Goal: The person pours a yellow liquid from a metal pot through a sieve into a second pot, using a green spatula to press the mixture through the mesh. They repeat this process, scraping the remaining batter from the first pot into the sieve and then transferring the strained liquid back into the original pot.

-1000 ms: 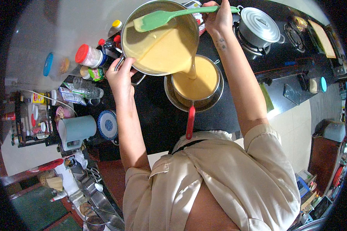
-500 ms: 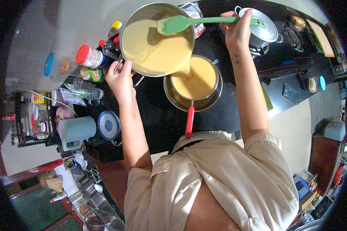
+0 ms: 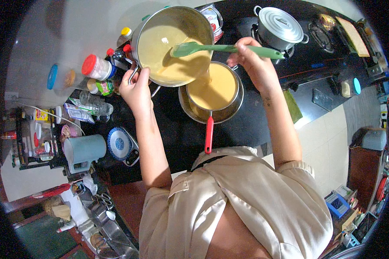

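Observation:
My left hand (image 3: 136, 88) grips the loop handle of a wide steel pot (image 3: 136, 43), tilted over the counter. Pale yellow batter (image 3: 160, 41) runs from its lower right lip into a strainer (image 3: 211, 113) with a red handle (image 3: 209, 134). The strainer rests in a steel bowl (image 3: 190, 117) and is filled with the same batter. In my right hand (image 3: 255, 64) is a green spatula (image 3: 222, 48), its blade dipped inside the tilted pot at the batter's surface. The strainer's mesh is hidden under the liquid.
A lidded silver pot (image 3: 281, 28) stands on the stove at the back right. Jars and bottles, among them a red-lidded jar (image 3: 97, 67), crowd the left. A blue-grey pitcher (image 3: 84, 152) and a kitchen scale (image 3: 123, 144) sit nearer. A phone (image 3: 323, 99) lies at right.
My right hand and the spatula have moved down and left, the blade now lower in the pot. The pot has shifted slightly left, and batter still runs into the strainer.

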A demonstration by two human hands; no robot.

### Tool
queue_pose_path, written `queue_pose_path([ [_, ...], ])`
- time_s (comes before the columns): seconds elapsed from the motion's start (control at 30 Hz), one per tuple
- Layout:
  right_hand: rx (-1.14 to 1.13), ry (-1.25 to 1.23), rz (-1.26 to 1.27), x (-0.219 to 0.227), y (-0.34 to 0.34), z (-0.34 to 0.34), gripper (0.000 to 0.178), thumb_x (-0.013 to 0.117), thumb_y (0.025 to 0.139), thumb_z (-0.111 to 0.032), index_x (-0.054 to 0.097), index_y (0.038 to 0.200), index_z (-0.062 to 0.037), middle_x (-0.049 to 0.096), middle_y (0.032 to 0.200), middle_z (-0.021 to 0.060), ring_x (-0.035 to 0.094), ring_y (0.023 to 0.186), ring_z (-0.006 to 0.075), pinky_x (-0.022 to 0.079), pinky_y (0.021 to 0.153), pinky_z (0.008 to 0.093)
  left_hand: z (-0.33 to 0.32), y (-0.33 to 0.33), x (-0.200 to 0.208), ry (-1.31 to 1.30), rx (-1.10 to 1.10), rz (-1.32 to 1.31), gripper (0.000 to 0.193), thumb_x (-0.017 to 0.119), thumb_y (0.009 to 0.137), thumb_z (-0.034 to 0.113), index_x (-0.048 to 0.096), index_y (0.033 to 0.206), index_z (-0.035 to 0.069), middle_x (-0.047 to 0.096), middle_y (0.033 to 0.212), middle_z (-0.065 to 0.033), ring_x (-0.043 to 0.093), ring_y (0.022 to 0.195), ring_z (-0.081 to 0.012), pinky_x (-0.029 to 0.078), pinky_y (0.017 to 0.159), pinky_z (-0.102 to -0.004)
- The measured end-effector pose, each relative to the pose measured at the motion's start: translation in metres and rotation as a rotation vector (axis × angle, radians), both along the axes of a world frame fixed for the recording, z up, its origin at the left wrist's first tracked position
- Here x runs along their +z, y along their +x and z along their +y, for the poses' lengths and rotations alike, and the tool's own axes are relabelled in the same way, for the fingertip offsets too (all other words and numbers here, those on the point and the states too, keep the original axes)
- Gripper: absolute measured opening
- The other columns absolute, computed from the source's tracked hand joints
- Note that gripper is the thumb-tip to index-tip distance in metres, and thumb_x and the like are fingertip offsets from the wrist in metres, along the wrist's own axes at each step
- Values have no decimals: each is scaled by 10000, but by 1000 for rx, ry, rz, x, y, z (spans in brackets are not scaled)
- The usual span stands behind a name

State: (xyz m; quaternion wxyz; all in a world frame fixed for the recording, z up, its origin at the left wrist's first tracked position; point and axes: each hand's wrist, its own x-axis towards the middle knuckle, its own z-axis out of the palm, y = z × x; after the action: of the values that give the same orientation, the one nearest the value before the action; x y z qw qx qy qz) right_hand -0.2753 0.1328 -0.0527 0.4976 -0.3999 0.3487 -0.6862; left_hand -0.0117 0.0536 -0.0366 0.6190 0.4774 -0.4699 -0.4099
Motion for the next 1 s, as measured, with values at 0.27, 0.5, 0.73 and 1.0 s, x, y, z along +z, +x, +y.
queue_pose_path([
  [0.27,143,-76,151,-13,9,10,214,458,876,-124,516,1047,-9,678,986,141,631,971,192,452,882,292,1,-5,-4,-31,35,-11,276,683,717,-10,642,982,-77,421,651,92,373,579,-3,299,533,-157],
  [0.5,332,-126,-217,-15,17,17,472,355,911,-388,579,935,26,645,904,208,626,967,321,425,932,367,4,-1,-8,-67,-24,-88,165,714,727,23,585,830,28,460,653,62,448,566,-34,395,516,-199],
  [0.73,336,17,259,2,-4,27,215,513,806,-71,576,989,23,667,903,132,648,912,193,485,841,282,10,-7,-8,-192,-30,-137,224,682,711,-7,482,610,-11,347,593,57,461,688,-42,439,828,-256],
  [1.0,-156,-163,1452,61,-5,53,404,550,827,-49,553,1226,-111,602,905,81,631,733,190,516,621,325,18,-11,-6,-184,14,-267,290,669,698,11,414,561,-11,406,579,4,559,961,-142,422,880,-294],
])
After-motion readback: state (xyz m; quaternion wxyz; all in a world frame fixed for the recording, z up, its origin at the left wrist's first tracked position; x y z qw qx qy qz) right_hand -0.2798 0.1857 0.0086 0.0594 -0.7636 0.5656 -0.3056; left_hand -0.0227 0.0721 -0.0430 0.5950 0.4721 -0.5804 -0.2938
